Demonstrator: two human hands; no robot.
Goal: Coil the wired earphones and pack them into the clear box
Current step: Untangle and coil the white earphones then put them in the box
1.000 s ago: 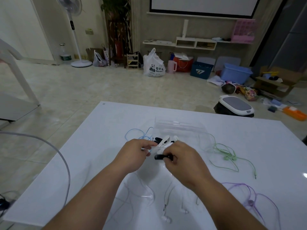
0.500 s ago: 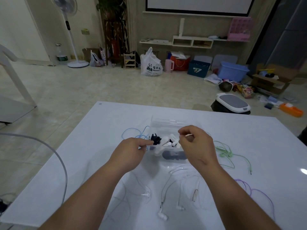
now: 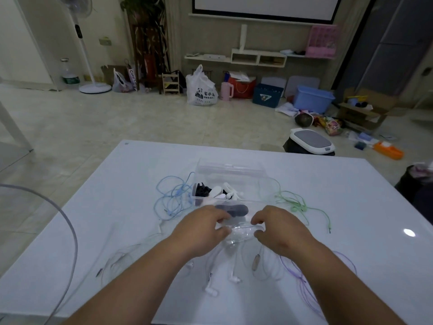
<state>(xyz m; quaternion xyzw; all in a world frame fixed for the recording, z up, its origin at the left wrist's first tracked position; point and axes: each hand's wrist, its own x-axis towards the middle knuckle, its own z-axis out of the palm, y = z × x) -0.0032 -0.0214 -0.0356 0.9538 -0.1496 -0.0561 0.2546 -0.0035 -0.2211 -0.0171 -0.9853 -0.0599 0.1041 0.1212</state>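
While hands (image 3: 203, 228) coil, bag (image 3: 201, 90) reads illegibly.

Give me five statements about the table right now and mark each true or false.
1. The blue earphones lie left of the clear box. True.
2. The green earphones are inside the box. False: they lie on the table, right of it.
3. Both hands are at a white cable between them. True: the left hand and the right hand meet at a coil of white cable.
4. The box holds nothing. False: black and white items lie in it.
5. The purple earphones lie at the table's far left. False: near right.
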